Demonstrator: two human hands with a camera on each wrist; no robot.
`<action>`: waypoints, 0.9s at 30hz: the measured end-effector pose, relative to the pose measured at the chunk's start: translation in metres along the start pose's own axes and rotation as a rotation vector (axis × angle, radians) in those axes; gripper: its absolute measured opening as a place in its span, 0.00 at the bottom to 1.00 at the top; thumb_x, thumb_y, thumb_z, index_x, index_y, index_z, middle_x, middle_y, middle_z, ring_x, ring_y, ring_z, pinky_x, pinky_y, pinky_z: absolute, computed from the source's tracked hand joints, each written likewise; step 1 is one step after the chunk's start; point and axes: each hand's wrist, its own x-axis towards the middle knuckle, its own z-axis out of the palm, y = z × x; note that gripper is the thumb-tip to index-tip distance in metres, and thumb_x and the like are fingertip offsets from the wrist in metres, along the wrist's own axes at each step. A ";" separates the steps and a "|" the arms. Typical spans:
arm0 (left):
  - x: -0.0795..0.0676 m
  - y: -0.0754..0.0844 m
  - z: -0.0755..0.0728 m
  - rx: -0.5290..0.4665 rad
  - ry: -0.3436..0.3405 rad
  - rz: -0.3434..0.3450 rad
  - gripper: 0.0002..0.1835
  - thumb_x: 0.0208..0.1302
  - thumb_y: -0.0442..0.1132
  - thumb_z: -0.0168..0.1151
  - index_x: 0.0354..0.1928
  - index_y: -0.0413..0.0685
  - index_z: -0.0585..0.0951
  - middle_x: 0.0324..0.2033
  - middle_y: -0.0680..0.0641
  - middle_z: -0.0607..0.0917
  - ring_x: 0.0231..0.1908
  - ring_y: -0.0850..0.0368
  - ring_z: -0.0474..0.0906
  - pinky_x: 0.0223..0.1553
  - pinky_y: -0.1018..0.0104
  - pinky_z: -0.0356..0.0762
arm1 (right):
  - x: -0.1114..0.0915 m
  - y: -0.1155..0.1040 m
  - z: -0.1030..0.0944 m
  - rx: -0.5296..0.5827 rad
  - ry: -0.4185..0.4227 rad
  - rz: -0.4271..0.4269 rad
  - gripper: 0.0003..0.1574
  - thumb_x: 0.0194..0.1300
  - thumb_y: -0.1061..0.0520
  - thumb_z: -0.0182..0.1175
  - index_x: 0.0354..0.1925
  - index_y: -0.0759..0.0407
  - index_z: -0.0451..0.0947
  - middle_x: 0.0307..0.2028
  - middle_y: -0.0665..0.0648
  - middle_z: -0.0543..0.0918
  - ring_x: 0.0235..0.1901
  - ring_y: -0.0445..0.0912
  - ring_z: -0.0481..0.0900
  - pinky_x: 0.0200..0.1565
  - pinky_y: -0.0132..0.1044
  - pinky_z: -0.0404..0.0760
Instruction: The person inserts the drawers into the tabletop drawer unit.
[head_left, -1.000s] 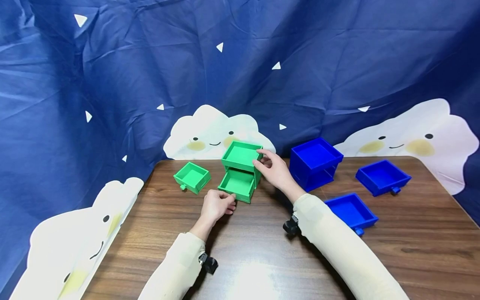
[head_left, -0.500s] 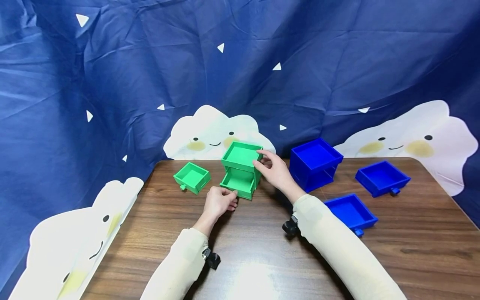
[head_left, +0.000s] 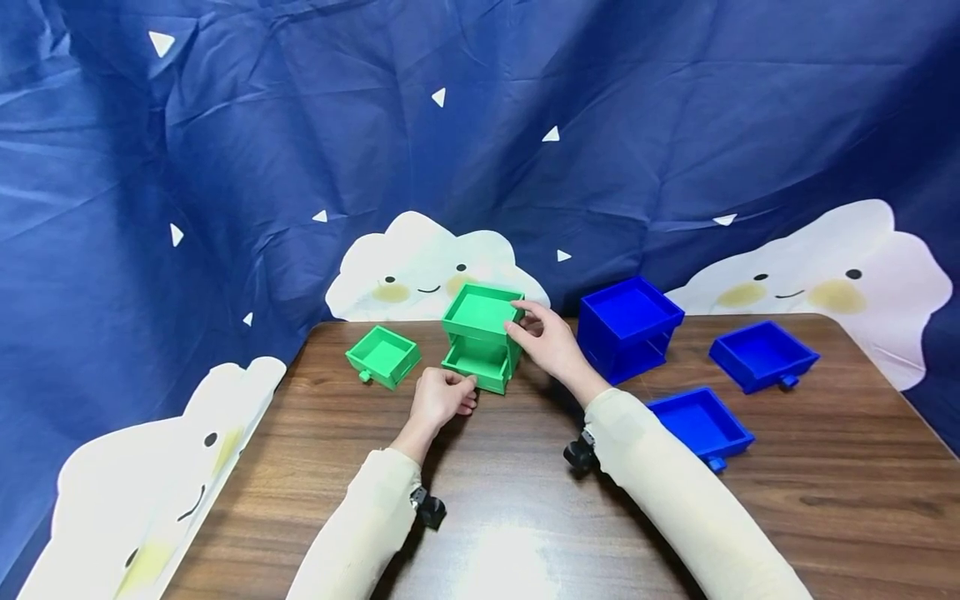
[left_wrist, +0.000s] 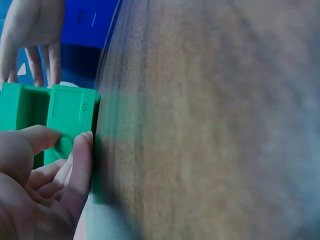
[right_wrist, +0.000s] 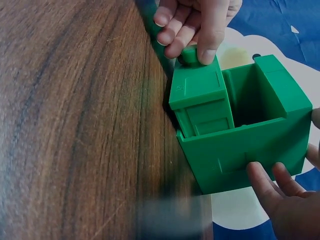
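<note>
In the head view a small green drawer cabinet (head_left: pixel 482 312) stands at the table's back, its upper slot bare. A green drawer (head_left: pixel 487 382) sits partway in the lower slot, its front jutting out. My left hand (head_left: pixel 438 398) pinches the round knob (left_wrist: pixel 63 147) on that drawer between thumb and fingers, as the left wrist view shows. On the cabinet's right side, my right hand (head_left: pixel 551 342) grips the upper corner; in the right wrist view two fingertips (right_wrist: pixel 256 169) press on the side wall. A second green drawer (head_left: pixel 383 357) lies left of the cabinet.
A blue cabinet (head_left: pixel 632 327) with open slots stands to the right of my right hand. Two blue drawers lie near it, one blue drawer (head_left: pixel 763 357) farther right and a nearer blue drawer (head_left: pixel 701 423) beside my right sleeve. Behind the wooden table (head_left: pixel 510 475) hangs a blue curtain (head_left: pixel 480 150).
My left hand has moved forward and slightly right, and the lower green drawer has slid deeper into the cabinet. The right hand has kept its place on the cabinet.
</note>
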 end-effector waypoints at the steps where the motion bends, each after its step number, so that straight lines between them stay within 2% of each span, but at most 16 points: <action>1: 0.001 0.000 0.000 0.000 0.001 -0.002 0.12 0.72 0.33 0.68 0.40 0.25 0.89 0.29 0.33 0.92 0.23 0.56 0.89 0.27 0.63 0.89 | 0.000 0.000 0.000 0.003 0.000 0.000 0.32 0.77 0.49 0.66 0.73 0.56 0.77 0.56 0.68 0.86 0.52 0.60 0.87 0.59 0.56 0.84; 14: 0.015 0.002 0.005 0.012 -0.004 -0.009 0.13 0.72 0.34 0.68 0.41 0.25 0.88 0.30 0.32 0.92 0.23 0.56 0.89 0.28 0.63 0.89 | 0.000 -0.001 0.000 0.021 -0.003 0.012 0.31 0.77 0.50 0.66 0.73 0.56 0.77 0.57 0.68 0.86 0.54 0.62 0.87 0.61 0.57 0.83; 27: 0.023 0.003 0.008 0.001 -0.006 -0.008 0.12 0.72 0.34 0.68 0.39 0.26 0.88 0.29 0.33 0.92 0.23 0.56 0.89 0.28 0.64 0.89 | 0.001 0.007 0.007 0.119 0.025 0.030 0.30 0.76 0.49 0.68 0.72 0.53 0.78 0.56 0.67 0.84 0.54 0.61 0.86 0.61 0.54 0.82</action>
